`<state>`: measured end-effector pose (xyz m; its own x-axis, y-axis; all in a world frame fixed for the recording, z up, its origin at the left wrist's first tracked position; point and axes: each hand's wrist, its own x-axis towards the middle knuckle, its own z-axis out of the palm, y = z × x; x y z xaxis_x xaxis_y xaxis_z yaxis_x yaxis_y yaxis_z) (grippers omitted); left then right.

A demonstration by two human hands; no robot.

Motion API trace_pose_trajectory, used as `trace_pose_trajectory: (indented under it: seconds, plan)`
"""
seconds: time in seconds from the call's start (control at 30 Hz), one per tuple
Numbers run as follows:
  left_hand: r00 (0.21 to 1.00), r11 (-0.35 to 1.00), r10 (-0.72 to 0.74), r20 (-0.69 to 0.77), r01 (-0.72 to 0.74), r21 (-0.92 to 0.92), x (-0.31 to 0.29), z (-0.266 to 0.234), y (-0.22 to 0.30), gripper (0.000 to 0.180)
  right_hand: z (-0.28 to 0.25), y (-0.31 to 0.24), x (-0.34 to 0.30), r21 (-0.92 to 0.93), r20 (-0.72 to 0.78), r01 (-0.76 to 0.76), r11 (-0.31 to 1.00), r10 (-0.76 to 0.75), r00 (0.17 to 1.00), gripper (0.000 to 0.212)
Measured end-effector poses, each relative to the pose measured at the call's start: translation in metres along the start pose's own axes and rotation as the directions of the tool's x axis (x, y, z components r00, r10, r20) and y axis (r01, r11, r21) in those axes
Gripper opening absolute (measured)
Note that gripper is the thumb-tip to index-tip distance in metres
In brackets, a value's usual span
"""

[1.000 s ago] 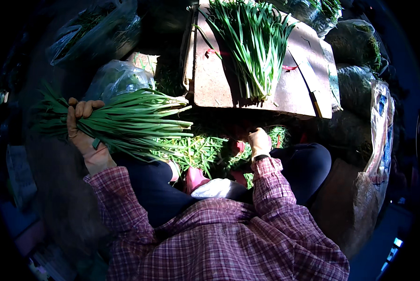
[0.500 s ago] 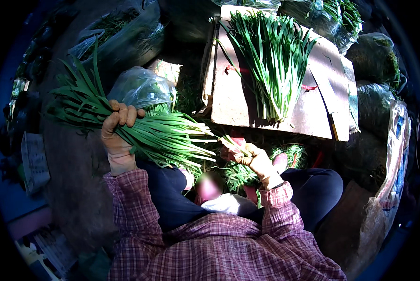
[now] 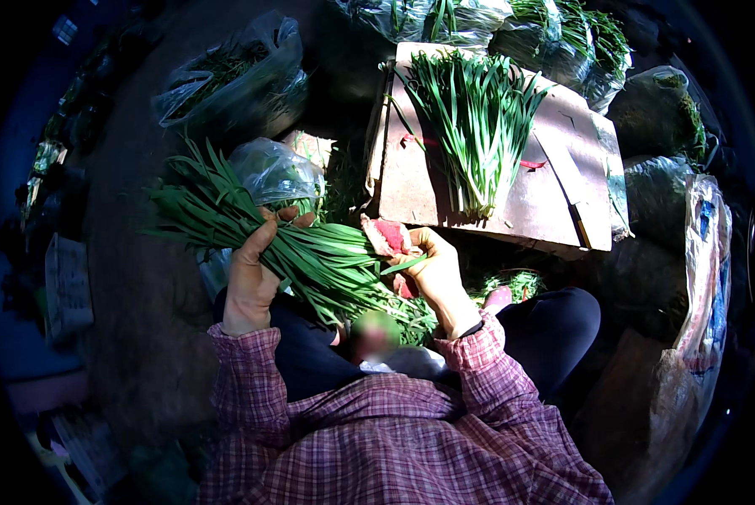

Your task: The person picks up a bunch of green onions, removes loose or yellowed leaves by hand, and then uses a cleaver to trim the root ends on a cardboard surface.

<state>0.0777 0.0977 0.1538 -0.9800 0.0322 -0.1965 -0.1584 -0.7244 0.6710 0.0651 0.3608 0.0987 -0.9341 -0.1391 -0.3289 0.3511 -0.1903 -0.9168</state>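
Observation:
My left hand is closed round the middle of a bunch of garlic chives, held over my lap with its leafy tips to the left. At the stem end, my right hand pinches a red and pink cloth. A loose green blade crosses beside those fingers; the stem ends are partly hidden by the cloth and hand. Ahead, a second pile of garlic chives lies on a board, with a red tie showing at its side.
A long knife with a dark and yellow handle lies on the board's right side. Plastic bags of greens stand around, with a smaller clear bag by my left hand. Loose trimmings lie near my feet.
My left hand has brought the bunch rightward and slightly lower. My right hand has shifted left and up, so the cloth now meets the stem end.

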Motion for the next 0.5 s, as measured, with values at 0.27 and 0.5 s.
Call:
trace_pose_trajectory:
  seconds: [0.27, 0.5]
  plan:
    - [0.972, 0.973, 0.232, 0.041, -0.232, 0.007, -0.035, -0.024, 0.004, 0.016, -0.042, 0.009, -0.026, 0.171, -0.223, 0.064, 0.983, -0.025, 0.974, 0.021]
    - [0.829, 0.909, 0.376, 0.414, -0.418, 0.011, -0.040, -0.015, 0.032, 0.016, -0.041, -0.030, -0.031, 0.389, 0.140, 0.104, 0.915, -0.170, 0.975, 0.042]
